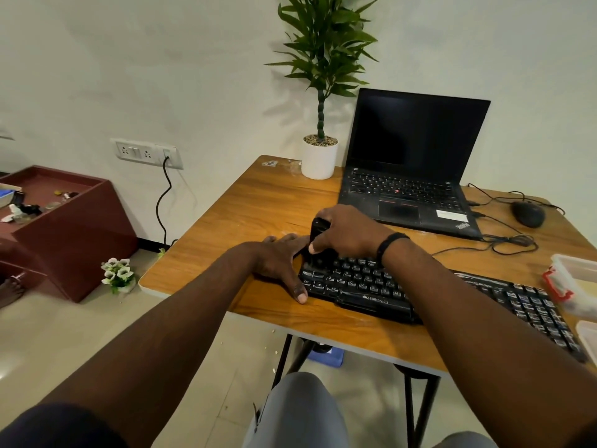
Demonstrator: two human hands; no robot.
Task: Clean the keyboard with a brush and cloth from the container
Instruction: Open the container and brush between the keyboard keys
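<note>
Two hands over a wooden table (258, 205): left hand (277, 260) flat, right hand (349, 231) gripping a brush (318, 229).

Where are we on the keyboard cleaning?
Done: the brush is out of the container. In hand: the right hand grips it on the keyboard's left end; the left hand steadies that edge. Left: the other keys and the cloth wipe; no cloth is clearly visible.

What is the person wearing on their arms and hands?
Both forearms are bare, with no gloves or rings showing. The right hand has a thin black band around its wrist. The left hand wears nothing at the wrist. A dark sleeve covers the left upper arm at the bottom corner.
</note>
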